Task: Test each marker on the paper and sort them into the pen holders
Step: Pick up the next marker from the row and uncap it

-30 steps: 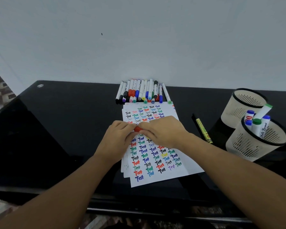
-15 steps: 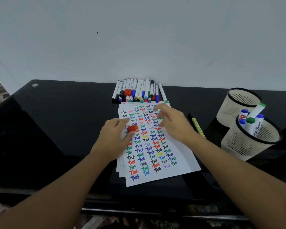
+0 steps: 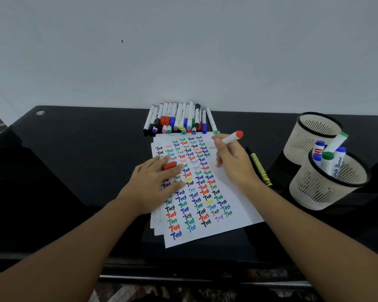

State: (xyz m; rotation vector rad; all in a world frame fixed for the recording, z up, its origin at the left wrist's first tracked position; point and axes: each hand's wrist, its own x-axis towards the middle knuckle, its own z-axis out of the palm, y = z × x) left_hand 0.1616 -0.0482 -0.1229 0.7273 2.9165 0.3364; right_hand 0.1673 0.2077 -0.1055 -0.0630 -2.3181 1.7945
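Right hand (image 3: pixel 234 164) pinches the red marker (image 3: pixel 231 138), tip down-left toward the paper (image 3: pixel 234 205); left hand (image 3: pixel 153 188), fingers spread, pins its cap (image 3: pixel 169 165).

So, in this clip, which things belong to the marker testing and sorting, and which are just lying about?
In the job:
- red marker, held in the right hand
- red cap, under the left hand
- paper covered in test words
- row of markers by the wall
- near holder with markers in it, far holder

Lying about:
- yellow pen beside the paper; it may be awaiting sorting
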